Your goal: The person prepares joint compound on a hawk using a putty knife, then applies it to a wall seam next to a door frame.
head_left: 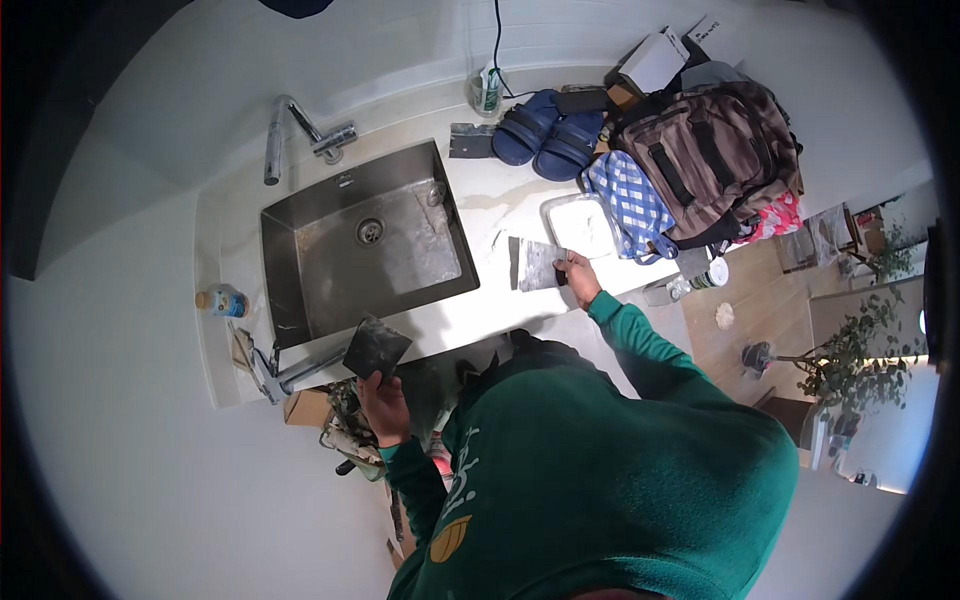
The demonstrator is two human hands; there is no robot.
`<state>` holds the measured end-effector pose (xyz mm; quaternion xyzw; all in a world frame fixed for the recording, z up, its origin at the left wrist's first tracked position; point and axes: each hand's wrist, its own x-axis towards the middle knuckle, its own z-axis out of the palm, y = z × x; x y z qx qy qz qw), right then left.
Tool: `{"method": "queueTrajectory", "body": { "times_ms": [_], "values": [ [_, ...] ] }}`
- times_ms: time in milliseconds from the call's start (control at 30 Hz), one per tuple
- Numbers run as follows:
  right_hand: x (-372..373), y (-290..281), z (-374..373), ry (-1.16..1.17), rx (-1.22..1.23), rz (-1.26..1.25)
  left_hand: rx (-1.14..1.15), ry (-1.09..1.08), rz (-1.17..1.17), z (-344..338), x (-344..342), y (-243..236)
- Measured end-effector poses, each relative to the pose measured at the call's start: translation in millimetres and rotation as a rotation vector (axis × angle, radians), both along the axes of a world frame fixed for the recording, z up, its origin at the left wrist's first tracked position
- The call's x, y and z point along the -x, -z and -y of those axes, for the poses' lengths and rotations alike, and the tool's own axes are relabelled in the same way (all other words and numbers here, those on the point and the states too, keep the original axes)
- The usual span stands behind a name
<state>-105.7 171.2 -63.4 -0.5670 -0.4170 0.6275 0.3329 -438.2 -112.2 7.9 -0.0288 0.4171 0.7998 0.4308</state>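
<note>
From where I stand, the trick here is a light, steady grip: the right hand (580,280) does best to keep its wide scraper (538,266) level, with the long edge meeting any surface along its whole length, so that no corner digs in. The left hand (384,405) should, I think, hold its dark plate (377,347) flat and free of the other blade until the two are wanted together. It would also pay to keep both over the desk (480,215) and away from the sink (275,250), since a loose smear could fall in there. The fingers of each hand are closed on something: the right ones pinch the scraper at its right end, the left ones hold the plate by its lower edge. The scraper sits just in front of a tub (546,210) of white stuff, right of the sink; it looks thin, gray and rectangular, streaked with white, with a dark strip along its left edge. The plate, by the sink's near edge, looks squarish, nearly black and a little dusty, its face tilted. Whether the scraper touches the desk I can't tell.
</note>
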Motion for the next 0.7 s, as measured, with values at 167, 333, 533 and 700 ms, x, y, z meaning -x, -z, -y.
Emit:
{"method": "queueTrajectory", "body": {
  "times_ms": [167,333,533,700],
  "values": [
    [4,-12,-26,0.053,0.003,-0.042,0.000,-0.003,-0.015,2,-2,-4],
    [-8,-32,-1,-0.042,0.073,0.080,-0.017,-0.028,0.006,18,-5,18],
    [-21,30,35,0.094,-0.072,0.105,0.009,-0.114,0.059,32,-18,20],
    [17,44,27,0.249,-0.094,0.109,-0.003,-0.105,0.045,34,-14,19]
  ]
}}
